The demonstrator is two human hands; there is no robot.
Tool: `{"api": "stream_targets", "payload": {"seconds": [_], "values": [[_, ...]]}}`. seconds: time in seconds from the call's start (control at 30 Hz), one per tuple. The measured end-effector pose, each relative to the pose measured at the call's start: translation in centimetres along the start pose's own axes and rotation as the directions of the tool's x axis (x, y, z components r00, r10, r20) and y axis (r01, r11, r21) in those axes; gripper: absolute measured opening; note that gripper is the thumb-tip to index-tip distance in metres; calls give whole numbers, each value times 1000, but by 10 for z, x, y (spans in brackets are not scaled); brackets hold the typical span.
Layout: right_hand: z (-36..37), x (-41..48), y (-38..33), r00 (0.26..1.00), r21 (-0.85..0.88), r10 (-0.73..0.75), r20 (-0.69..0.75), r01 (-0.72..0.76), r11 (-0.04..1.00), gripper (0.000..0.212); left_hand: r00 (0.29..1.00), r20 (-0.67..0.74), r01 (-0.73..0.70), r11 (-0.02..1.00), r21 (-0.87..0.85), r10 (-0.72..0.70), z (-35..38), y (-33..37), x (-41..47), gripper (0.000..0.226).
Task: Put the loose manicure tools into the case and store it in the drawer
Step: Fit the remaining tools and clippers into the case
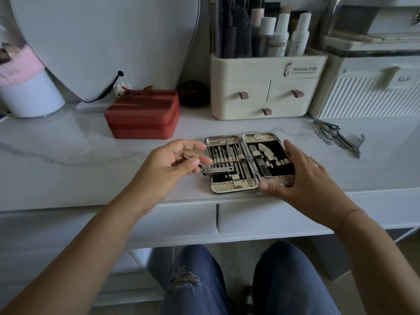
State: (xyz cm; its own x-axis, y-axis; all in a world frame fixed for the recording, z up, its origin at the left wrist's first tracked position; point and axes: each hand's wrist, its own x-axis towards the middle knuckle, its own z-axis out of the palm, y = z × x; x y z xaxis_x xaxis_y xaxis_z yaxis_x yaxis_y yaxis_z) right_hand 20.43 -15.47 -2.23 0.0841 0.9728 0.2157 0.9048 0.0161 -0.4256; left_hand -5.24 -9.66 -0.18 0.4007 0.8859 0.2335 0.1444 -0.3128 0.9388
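A gold manicure case [229, 139] lies wide open on the white marble desk [68, 160], with several steel tools strapped inside both halves. My left hand [172, 162] pinches a silver nail clipper [218, 171] by its lever end, and the clipper rests across the case's lower left half. On the case's right edge my right hand [302, 173] rests, thumb pressed at the front rim. More loose steel tools [336, 137] lie in a pile on the desk to the right. Two shut drawers [261, 217] sit under the desk's front edge.
A red zip box [143, 114] stands behind my left hand. A cream organiser with small drawers [266, 96] and a ribbed white box [363, 96] line the back. A mirror [102, 42] and a white pot [31, 96] stand at the left. My knees are under the desk.
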Motion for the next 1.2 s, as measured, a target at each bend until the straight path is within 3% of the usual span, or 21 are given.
{"api": "stream_targets", "payload": {"seconds": [0.97,1.2], "values": [[-1,-2,10,998,-140,-10,58,18,990,119,986,162,13,996,84,-26,-15,3,1,15],[-2,-3,9,998,-146,-8,62,17,989,119,992,127,-19,995,100,6,-10,4,3,19]]}}
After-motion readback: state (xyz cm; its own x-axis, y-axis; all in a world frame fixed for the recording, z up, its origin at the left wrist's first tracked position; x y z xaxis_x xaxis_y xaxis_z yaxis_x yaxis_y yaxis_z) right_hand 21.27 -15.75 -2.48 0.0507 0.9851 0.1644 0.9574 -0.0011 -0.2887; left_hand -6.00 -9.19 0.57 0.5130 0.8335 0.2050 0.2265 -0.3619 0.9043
